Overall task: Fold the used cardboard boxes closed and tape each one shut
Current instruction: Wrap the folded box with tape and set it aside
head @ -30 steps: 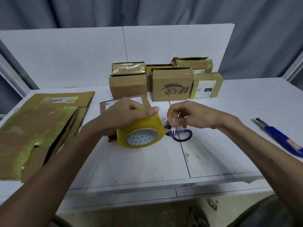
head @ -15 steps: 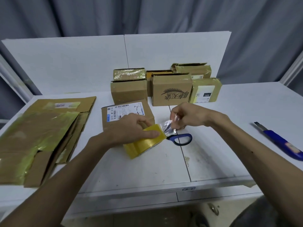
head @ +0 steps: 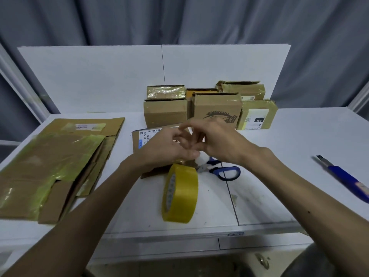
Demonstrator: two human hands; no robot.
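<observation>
1. The counter [head: 299, 140] carries flattened cardboard [head: 50, 162] at the left and stacked boxes [head: 165, 113] at the back.
2. The labelled box [head: 143, 137] is partly hidden by our hands; we judge it is not yet taped.
3. The tape roll [head: 180, 194] stands free on its edge; an arm bump could roll it off.
4. Our left hand [head: 169, 146] and right hand [head: 219, 142] meet, blurred; whether they grip anything we cannot tell.
5. The scissors [head: 203, 167] lie near the roll.

Left hand [head: 169, 148], right hand [head: 221, 144] bare; forearms [head: 89, 206] uncovered; small dark mole [head: 308, 212] on right one; dark grey trousers [head: 319, 260] lower right.
</observation>
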